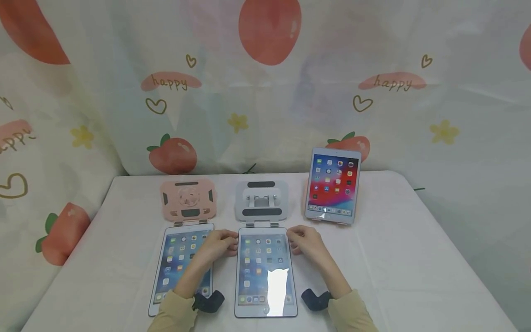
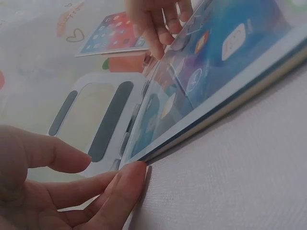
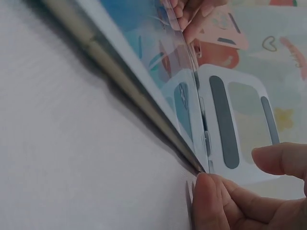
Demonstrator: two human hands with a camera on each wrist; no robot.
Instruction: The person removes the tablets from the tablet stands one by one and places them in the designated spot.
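Note:
A white tablet (image 1: 265,267) lies flat on the table, its screen lit and a bright glare low on it. Right behind its far edge stands a white folding tablet stand (image 1: 262,201) with dark grey pads and metal hinges. My left hand (image 1: 217,244) is at the tablet's far left corner; in the left wrist view its fingertips (image 2: 134,171) meet the corner while the thumb stays apart. At the far right corner, the fingertips of my right hand (image 1: 306,242) touch the edge, and its thumb (image 3: 278,159) is raised away from them.
To the left lies a second lit tablet (image 1: 178,258), partly under my left forearm, with a pink stand (image 1: 189,200) behind it. A third tablet (image 1: 333,186) leans upright at the back right. A printed cloth (image 1: 265,115) hangs behind the white table (image 1: 394,258).

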